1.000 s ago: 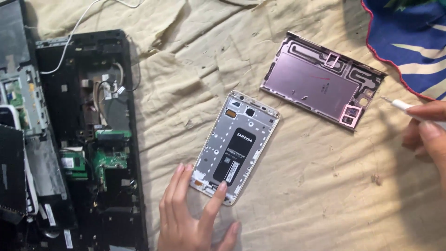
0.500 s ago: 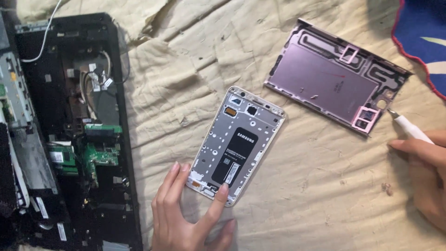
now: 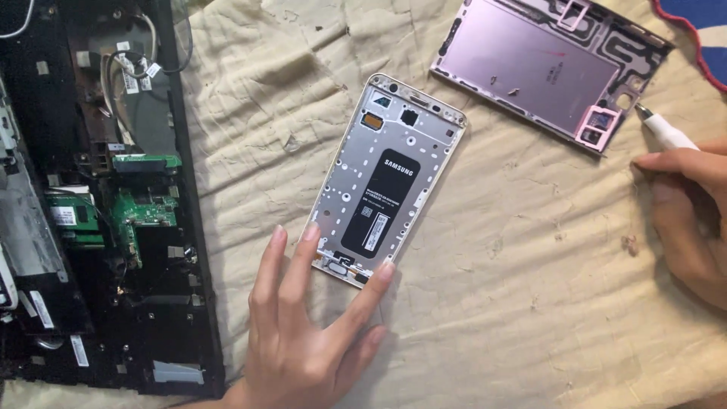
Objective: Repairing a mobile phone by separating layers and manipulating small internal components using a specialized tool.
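An opened phone (image 3: 386, 178) with a silver inner frame and a black battery lies face down on a beige cloth (image 3: 500, 303). My left hand (image 3: 307, 326) rests on the cloth, its fingertips touching the phone's near end. Its pink back cover (image 3: 530, 64) lies inside up beyond the phone, to the right. My right hand (image 3: 689, 212) at the right edge grips a white screwdriver (image 3: 665, 129), whose metal tip points toward the cover's near right corner, close to it.
A disassembled black laptop base (image 3: 98, 197) with green circuit boards and loose wires fills the left side. A blue and red fabric (image 3: 700, 23) shows at the top right corner. The cloth is wrinkled all over.
The view has drawn closer and shifted. My right hand with the screwdriver has come nearer to the pink cover's corner. My left hand stays at the phone's near end.
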